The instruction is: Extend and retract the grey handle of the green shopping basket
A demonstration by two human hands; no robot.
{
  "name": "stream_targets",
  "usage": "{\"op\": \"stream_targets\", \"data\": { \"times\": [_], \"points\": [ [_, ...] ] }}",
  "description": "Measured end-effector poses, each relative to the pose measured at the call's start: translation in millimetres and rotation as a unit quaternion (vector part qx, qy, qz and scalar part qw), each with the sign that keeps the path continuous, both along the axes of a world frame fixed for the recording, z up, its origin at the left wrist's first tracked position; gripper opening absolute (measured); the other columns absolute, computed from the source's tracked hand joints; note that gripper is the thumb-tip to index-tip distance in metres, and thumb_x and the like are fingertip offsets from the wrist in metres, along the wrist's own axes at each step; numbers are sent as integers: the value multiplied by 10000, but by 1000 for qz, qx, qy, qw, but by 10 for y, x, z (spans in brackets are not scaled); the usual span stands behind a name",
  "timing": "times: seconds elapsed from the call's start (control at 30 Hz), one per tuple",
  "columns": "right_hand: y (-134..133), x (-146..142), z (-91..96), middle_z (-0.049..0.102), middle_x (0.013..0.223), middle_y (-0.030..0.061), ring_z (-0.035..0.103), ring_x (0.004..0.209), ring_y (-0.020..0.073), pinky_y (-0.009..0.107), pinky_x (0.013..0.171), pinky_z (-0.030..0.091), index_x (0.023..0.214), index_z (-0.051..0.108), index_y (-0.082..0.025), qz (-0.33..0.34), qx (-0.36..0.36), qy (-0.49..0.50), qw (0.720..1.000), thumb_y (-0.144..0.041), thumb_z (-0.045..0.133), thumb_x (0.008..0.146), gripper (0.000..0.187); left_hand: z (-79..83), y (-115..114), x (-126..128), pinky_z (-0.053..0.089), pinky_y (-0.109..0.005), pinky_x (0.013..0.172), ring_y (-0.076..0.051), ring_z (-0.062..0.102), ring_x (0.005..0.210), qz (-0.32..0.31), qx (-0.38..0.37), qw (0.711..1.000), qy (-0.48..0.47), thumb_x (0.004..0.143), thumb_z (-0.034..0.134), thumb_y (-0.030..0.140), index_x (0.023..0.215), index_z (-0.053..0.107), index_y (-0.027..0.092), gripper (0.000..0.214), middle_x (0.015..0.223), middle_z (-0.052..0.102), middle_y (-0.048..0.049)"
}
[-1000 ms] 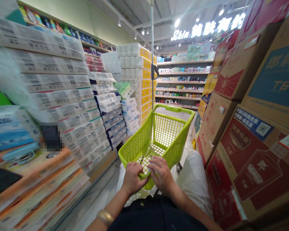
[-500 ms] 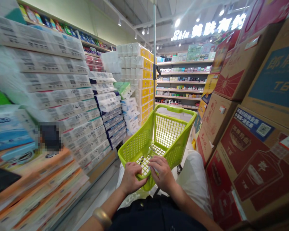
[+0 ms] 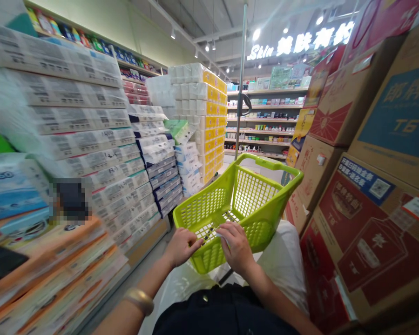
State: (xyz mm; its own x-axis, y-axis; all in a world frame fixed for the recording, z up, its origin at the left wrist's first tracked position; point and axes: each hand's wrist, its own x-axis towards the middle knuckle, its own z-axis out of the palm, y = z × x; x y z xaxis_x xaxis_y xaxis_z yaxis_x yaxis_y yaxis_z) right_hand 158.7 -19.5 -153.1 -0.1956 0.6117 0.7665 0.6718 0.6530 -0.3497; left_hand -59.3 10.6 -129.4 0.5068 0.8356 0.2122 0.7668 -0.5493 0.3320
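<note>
A lime-green plastic shopping cart (image 3: 258, 223) with lattice walls stands slantwise just in front of me. My left hand (image 3: 182, 246) is curled over the near left corner of its rim, thumb pointing inward. Farther right on the same near rim, my right hand (image 3: 234, 244) has its fingers bent over the edge. A small pale spot shows at the right fingertips, too small to make out. Through the basket's slotted floor only dark lines and the ground show. From the cart's far side rises a tall metal pole (image 3: 240, 83) with a dark loop handle.
Tall stacks of wrapped tissue packs (image 3: 91, 111) line the left, with orange packs (image 3: 73, 270) nearer. Printed cardboard cartons (image 3: 370, 223) rise close on the right. Ahead are yellow-and-white paper packs (image 3: 202, 116) and cosmetics shelves (image 3: 265, 116) under a lit sign.
The cart has turned, its far end and pole swinging to the right. My left hand has shifted slightly left and up with the rim; the right hand stays nearly in place.
</note>
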Motion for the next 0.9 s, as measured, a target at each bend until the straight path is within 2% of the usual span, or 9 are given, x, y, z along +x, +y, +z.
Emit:
{"op": "stream_targets", "data": {
  "times": [0.1,0.2,0.27,0.37,0.57,0.63,0.77,0.83,0.9],
  "points": [
    [24,-30,6,656,1083,65,522,1119,216,396,997,425,1079,660,-221,-6,-2,-5,1000,-96,498,865,295,112,-25,173,398,-294,762,-166,585,740,9,-10,1000,5,882,428,486,660,580,207,388,724,665,-4],
    [38,-57,-4,658,1078,61,530,1115,212,393,1007,420,1082,659,-229,-14,-2,-1,1000,-105,496,870,296,126,-119,473,428,-297,775,-194,625,832,36,2,999,8,786,559,292,870,616,215,127,866,698,-26],
    [45,-57,-20,658,1087,59,532,1118,212,395,1009,420,1091,657,-233,-15,-1,2,1000,-117,485,880,296,92,-178,660,444,-302,781,-213,638,903,72,-1,997,12,771,565,236,977,603,207,212,969,700,-53],
    [80,20,-52,660,1092,63,529,1131,219,408,1018,411,1084,665,-231,-35,7,14,999,-125,457,891,303,26,-239,816,458,-314,755,-231,645,917,125,-2,991,41,809,544,259,976,588,206,181,992,690,-74],
    [178,223,-77,644,1127,93,480,1202,254,469,1042,374,1063,678,-209,-159,22,73,984,-127,420,905,314,-24,-319,801,453,-304,709,-223,647,883,129,18,989,70,839,511,299,967,555,207,164,982,672,-63],
    [151,161,-73,649,1116,87,481,1205,249,458,1049,373,1050,679,-211,-140,18,60,988,-107,432,891,312,-28,-336,781,448,-307,692,-227,645,863,130,28,988,73,837,506,307,951,549,207,158,956,665,-61],
    [64,-21,-77,662,1103,53,511,1175,222,407,1045,389,1065,669,-236,-36,10,-5,999,-93,470,871,313,-45,-355,719,435,-315,678,-234,640,851,137,57,986,74,848,488,314,938,549,201,157,928,659,-65],
    [63,-13,-80,661,1114,49,510,1179,222,411,1048,385,1073,666,-240,-33,13,-10,999,-91,468,874,318,-50,-363,677,428,-315,679,-231,639,847,141,69,985,71,847,486,305,923,553,202,144,911,660,-61],
    [100,68,-77,657,1123,53,494,1199,231,435,1060,368,1072,669,-241,-72,22,14,997,-88,453,881,327,-51,-376,638,422,-313,679,-226,637,837,145,78,984,67,839,495,299,897,556,207,125,894,659,-55]
  ]
}}
